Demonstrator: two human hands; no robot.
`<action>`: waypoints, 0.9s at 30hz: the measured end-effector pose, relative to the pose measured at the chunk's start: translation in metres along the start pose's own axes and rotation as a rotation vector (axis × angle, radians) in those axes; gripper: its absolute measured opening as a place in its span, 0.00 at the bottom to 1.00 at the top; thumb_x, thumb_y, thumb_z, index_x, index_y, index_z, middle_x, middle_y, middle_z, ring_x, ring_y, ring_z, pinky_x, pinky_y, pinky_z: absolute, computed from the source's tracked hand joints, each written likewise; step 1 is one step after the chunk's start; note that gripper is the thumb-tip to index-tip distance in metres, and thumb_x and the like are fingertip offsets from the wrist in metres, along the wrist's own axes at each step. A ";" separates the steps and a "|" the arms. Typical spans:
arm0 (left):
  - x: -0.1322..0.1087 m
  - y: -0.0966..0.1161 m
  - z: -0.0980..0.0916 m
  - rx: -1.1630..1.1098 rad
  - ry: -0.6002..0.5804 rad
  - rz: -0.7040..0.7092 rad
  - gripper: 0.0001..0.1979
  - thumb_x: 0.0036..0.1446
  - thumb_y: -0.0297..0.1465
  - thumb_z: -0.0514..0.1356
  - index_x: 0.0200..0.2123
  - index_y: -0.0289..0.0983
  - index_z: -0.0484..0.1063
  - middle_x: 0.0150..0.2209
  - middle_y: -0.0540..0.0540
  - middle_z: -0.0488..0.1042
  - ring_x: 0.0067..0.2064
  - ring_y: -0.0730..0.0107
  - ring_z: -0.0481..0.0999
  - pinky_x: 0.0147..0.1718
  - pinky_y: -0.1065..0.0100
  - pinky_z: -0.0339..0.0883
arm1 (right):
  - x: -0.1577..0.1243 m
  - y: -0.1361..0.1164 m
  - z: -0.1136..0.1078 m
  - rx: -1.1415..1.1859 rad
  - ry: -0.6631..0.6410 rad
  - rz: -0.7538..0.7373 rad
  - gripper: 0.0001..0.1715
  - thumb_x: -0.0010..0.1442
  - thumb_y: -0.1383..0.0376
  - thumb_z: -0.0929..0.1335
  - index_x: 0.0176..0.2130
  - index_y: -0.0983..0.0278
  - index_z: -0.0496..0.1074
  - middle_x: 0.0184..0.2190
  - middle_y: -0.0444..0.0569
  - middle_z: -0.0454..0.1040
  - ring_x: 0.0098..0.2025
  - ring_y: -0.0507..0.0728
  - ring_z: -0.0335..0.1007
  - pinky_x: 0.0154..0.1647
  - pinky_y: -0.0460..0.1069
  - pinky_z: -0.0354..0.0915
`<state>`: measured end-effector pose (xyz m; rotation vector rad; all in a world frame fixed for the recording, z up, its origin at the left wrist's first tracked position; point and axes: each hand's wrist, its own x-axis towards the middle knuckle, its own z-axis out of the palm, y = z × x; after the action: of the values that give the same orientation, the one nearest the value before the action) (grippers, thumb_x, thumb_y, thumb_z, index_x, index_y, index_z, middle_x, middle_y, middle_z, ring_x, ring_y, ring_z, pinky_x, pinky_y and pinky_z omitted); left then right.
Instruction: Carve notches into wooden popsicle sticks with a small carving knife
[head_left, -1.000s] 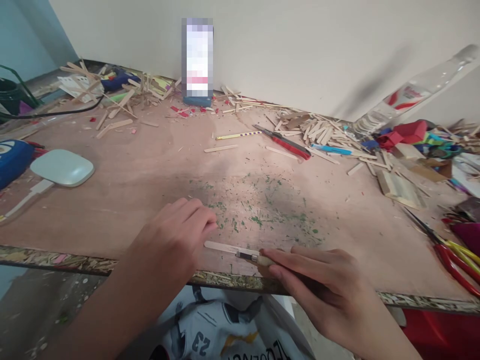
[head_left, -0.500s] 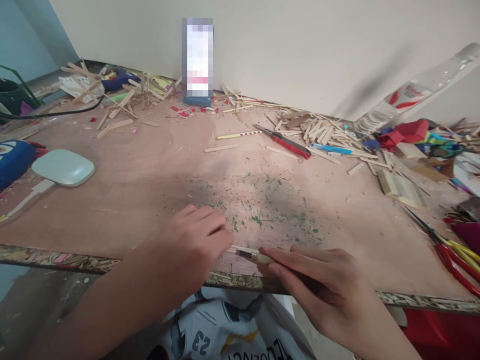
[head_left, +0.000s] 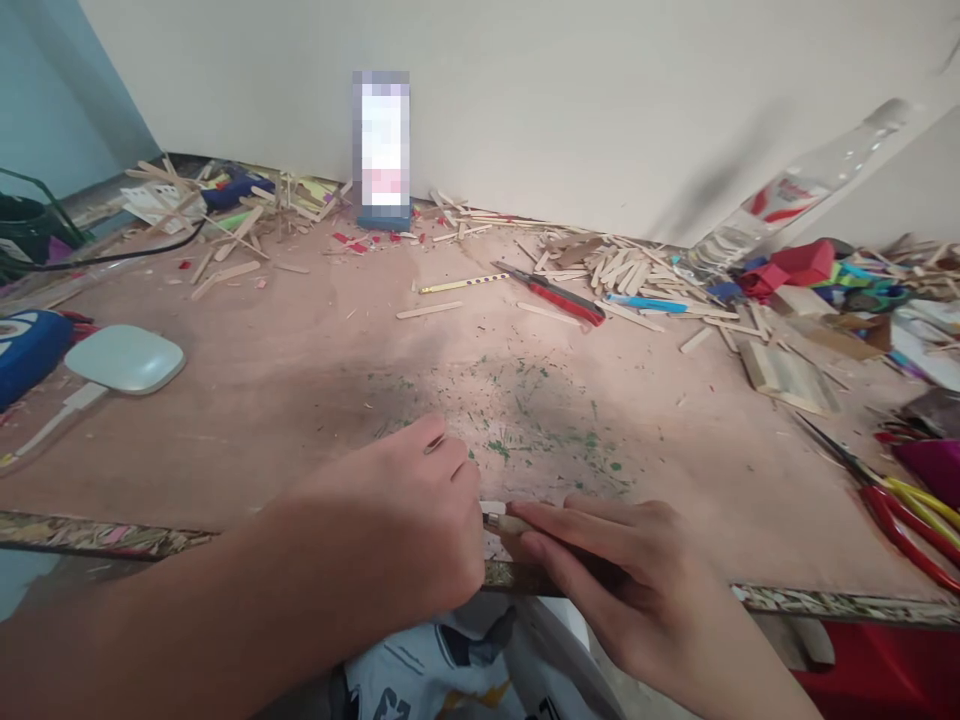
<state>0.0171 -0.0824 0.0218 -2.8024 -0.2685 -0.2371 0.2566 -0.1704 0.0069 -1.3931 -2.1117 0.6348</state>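
Note:
Low over the table's front edge, my right hand [head_left: 637,570] grips a small cutting tool [head_left: 508,523] with a pale handle and a metal collar. Its front end points left and disappears behind my left hand [head_left: 427,510]. That left hand is closed, knuckles up, right against the tool's front end; whatever its fingers hold is hidden. A thin pale strip [head_left: 492,507] shows beside the collar. Green shavings [head_left: 499,450] are scattered over the wooden table [head_left: 262,400] just beyond both hands.
Farther back lie a red-and-black utility knife [head_left: 559,297], a blue pen [head_left: 646,303] and piled craft sticks [head_left: 622,270]. A phone [head_left: 385,145] stands against the wall. Scissors [head_left: 892,510] and a wood block [head_left: 787,377] are right, a white mouse [head_left: 126,358] left, a leaning bottle [head_left: 795,195] back right.
My left hand has moved right and turned over toward the tool, now covering its front end that showed before. My right hand keeps its grip. The camera view has shifted slightly.

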 end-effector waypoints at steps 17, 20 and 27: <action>-0.043 -0.016 0.022 -0.090 0.097 -0.236 0.12 0.73 0.24 0.55 0.33 0.41 0.66 0.28 0.50 0.68 0.30 0.59 0.66 0.33 0.57 0.53 | -0.003 -0.002 -0.001 -0.077 0.038 -0.030 0.16 0.76 0.66 0.68 0.58 0.60 0.81 0.35 0.45 0.85 0.31 0.52 0.79 0.29 0.48 0.66; -0.048 -0.014 0.017 -0.187 0.030 -0.267 0.12 0.65 0.18 0.55 0.36 0.40 0.69 0.33 0.48 0.73 0.33 0.59 0.69 0.35 0.57 0.57 | -0.003 -0.002 -0.002 -0.084 0.050 -0.042 0.17 0.75 0.67 0.68 0.58 0.59 0.80 0.36 0.44 0.85 0.32 0.51 0.80 0.30 0.48 0.67; -0.046 0.007 0.004 -0.427 0.035 -0.277 0.15 0.57 0.16 0.54 0.38 0.40 0.72 0.38 0.47 0.78 0.38 0.60 0.75 0.40 0.60 0.68 | 0.000 0.001 0.002 -0.210 0.064 -0.054 0.16 0.77 0.66 0.67 0.59 0.62 0.79 0.33 0.45 0.82 0.29 0.52 0.77 0.27 0.49 0.64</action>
<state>-0.0257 -0.0946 0.0068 -3.1679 -0.6718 -0.4534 0.2559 -0.1700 0.0045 -1.4403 -2.2076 0.3499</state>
